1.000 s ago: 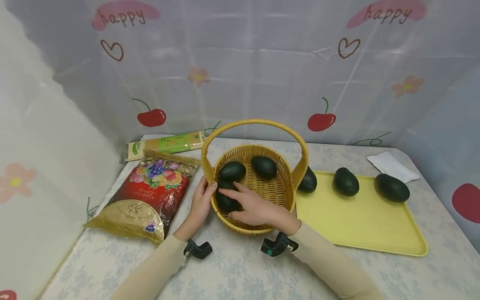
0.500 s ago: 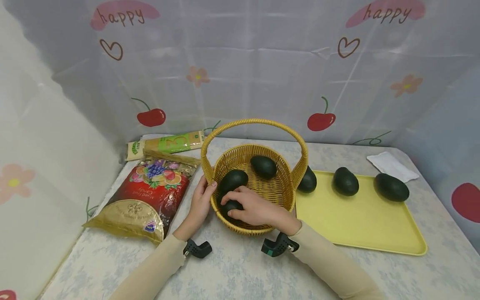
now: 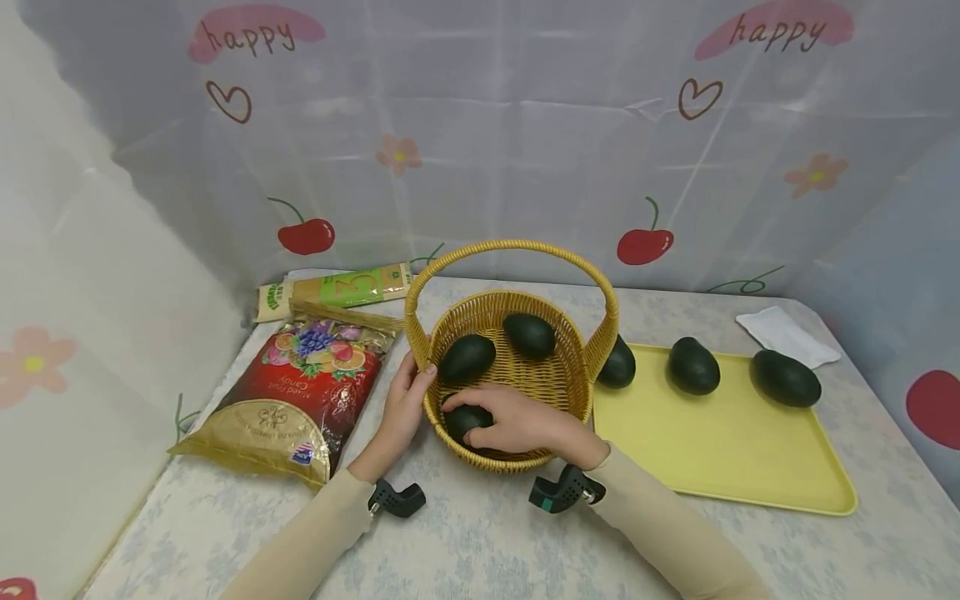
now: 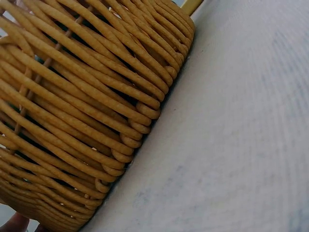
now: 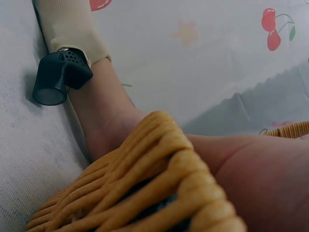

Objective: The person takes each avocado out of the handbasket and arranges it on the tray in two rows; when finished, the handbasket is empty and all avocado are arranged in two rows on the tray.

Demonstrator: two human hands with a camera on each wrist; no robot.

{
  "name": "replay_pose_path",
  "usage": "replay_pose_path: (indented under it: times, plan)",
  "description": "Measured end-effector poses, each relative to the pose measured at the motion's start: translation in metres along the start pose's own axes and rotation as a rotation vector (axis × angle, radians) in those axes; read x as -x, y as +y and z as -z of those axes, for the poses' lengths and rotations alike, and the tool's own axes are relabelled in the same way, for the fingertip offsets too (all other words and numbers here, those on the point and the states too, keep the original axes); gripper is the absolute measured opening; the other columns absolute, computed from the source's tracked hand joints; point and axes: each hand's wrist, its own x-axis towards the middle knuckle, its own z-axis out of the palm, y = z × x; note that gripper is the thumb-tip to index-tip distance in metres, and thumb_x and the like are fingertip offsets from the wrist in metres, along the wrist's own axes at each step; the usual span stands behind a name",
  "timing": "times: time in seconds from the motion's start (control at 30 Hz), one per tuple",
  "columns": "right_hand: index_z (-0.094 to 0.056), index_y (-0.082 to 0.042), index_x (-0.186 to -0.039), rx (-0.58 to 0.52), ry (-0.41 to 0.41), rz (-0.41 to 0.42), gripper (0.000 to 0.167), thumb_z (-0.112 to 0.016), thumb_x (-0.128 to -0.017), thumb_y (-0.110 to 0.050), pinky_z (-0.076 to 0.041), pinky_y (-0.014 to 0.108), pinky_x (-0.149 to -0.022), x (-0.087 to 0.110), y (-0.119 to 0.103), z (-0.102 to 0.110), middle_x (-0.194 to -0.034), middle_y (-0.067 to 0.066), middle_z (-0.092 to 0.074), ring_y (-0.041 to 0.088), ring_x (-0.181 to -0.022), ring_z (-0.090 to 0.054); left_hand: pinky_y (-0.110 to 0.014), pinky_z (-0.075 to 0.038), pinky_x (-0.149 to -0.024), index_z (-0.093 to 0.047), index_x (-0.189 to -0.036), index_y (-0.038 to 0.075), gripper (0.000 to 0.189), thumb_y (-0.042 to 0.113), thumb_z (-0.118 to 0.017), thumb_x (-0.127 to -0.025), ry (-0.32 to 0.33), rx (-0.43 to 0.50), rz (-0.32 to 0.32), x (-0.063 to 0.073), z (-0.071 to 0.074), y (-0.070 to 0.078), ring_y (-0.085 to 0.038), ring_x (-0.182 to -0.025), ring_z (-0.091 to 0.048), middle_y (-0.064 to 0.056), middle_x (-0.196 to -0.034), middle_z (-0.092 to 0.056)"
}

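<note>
A right hand (image 3: 525,419) grips an avocado (image 3: 461,422) at eight o'clock inside the wicker basket (image 3: 538,382); the left hand (image 3: 403,406) rests against its nine-o'clock side, its hold too hidden to judge. A soft release should spare the second avocado (image 3: 467,358), at ten o'clock, a knock.

From here I count six avocados (image 3: 467,358), three inside one wicker basket (image 3: 551,379) and three outside it, plus one tray (image 3: 720,454), one candy bag (image 3: 292,392), one green-labelled packet (image 3: 352,288), one white cloth (image 3: 785,336), two wrist cameras (image 3: 397,498), one left hand (image 3: 402,404) and one right hand (image 3: 517,419).
</note>
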Motion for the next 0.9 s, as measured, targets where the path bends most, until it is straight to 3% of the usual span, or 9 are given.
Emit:
replay_pose_path:
  times: [0.13,0.63,0.73,0.9]
  plan:
    - [-0.060,-0.017,-0.141,-0.016,0.018,0.006,0.045,-0.064,-0.096,-0.015,-0.047,0.045,-0.105,0.0001,0.0022,-0.0013,-0.145,0.007,-0.059,0.027,-0.130,-0.057,-0.016,-0.043,-0.104,-0.031,-0.161,0.013,0.054,0.022,-0.045,-0.110,0.001,-0.003,-0.005,-0.0008,0.0000,-0.0004,-0.029,-0.149,-0.038,-0.009,-0.165,-0.035]
    - [-0.060,-0.019,-0.141,-0.063,0.044,-0.012,0.055,-0.069,-0.087,-0.011,-0.046,0.041,-0.101,0.0007,0.0050,-0.0009,-0.147,0.006,-0.057,0.024,-0.126,-0.056,-0.013,-0.041,-0.102,-0.033,-0.160,0.015,0.053,0.022,-0.046,-0.109,0.012,-0.023,-0.007,-0.0007,-0.0008,0.0001,-0.028,-0.149,-0.039,-0.009,-0.165,-0.036]
    - [-0.060,-0.019,-0.140,-0.058,0.045,-0.008,0.056,-0.069,-0.086,-0.012,-0.046,0.041,-0.101,0.0009,0.0051,-0.0004,-0.146,0.007,-0.057,0.024,-0.126,-0.056,-0.016,-0.041,-0.105,-0.033,-0.160,0.016,0.053,0.022,-0.046,-0.109,0.012,-0.029,-0.004,-0.0006,-0.0008,-0.0001,-0.027,-0.149,-0.039,-0.008,-0.165,-0.036]
    - [-0.061,-0.018,-0.137,-0.040,0.061,0.006,0.055,-0.074,-0.084,-0.014,-0.048,0.041,-0.095,0.0023,0.0048,0.0010,-0.140,0.010,-0.059,0.025,-0.118,-0.057,-0.035,-0.041,-0.114,-0.033,-0.160,0.016,0.053,0.023,-0.046,-0.109,0.010,-0.035,-0.003,-0.0003,-0.0005,-0.0005,-0.027,-0.150,-0.039,-0.007,-0.165,-0.036]
